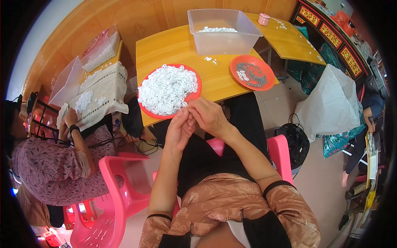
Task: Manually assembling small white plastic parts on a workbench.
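My left hand point(180, 131) and my right hand point(210, 118) meet fingertip to fingertip at the near edge of the table, above my lap. Both are closed in a pinch. Whatever sits between the fingers is too small and covered to make out. Just beyond them, a red plate point(199, 80) is heaped with small white plastic pieces point(167, 89), each with a hole. To the right, an orange-red dish point(266, 66) holds small grey nails point(258, 77) and a few white pieces point(242, 75).
A clear plastic bin point(225, 43) with white pieces stands at the table's back. At left, a person point(58, 161) handles pieces over a cloth-covered table point(105, 89). Pink chairs point(111, 194), a large white sack point(331, 103) and a black bag point(294, 144) surround me.
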The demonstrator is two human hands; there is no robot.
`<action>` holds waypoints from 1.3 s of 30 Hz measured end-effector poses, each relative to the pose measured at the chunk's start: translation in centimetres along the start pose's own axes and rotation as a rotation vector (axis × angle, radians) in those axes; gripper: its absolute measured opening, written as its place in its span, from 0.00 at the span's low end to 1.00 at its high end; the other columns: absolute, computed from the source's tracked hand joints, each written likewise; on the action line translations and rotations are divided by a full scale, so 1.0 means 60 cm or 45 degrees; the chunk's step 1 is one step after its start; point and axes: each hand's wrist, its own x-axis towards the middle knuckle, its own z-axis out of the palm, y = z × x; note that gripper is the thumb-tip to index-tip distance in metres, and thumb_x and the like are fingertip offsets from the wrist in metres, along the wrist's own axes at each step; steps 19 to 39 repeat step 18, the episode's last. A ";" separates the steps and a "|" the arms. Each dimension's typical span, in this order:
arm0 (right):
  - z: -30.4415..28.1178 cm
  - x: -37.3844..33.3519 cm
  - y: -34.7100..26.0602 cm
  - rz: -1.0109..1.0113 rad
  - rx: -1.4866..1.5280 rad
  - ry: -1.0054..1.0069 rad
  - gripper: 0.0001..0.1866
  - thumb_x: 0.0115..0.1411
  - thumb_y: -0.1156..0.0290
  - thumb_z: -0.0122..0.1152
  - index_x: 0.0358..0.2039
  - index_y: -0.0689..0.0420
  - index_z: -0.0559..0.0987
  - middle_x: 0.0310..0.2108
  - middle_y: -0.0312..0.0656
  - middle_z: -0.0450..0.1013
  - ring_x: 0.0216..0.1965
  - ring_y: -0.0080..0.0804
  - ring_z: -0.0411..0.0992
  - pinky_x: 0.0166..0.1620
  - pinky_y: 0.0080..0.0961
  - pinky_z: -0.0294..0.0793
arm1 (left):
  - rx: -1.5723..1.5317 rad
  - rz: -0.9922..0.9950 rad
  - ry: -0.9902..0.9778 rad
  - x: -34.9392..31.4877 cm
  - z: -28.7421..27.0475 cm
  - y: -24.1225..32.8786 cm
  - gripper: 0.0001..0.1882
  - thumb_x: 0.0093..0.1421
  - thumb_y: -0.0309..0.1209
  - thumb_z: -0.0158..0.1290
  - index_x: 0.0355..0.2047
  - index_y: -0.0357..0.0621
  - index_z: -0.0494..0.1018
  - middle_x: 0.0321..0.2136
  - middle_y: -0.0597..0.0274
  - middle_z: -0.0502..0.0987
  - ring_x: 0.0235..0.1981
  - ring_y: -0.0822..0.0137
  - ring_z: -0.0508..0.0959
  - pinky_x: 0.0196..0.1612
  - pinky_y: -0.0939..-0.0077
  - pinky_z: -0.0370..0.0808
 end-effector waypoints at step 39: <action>0.009 -0.005 0.001 0.955 0.973 -0.106 0.08 0.60 0.68 0.53 0.33 0.58 0.77 0.20 0.31 0.69 0.20 0.13 0.65 0.24 0.10 0.63 | 0.498 0.465 0.248 0.003 0.011 -0.004 0.07 0.59 0.27 0.50 0.36 0.40 0.68 0.25 0.66 0.73 0.22 0.78 0.70 0.25 0.88 0.65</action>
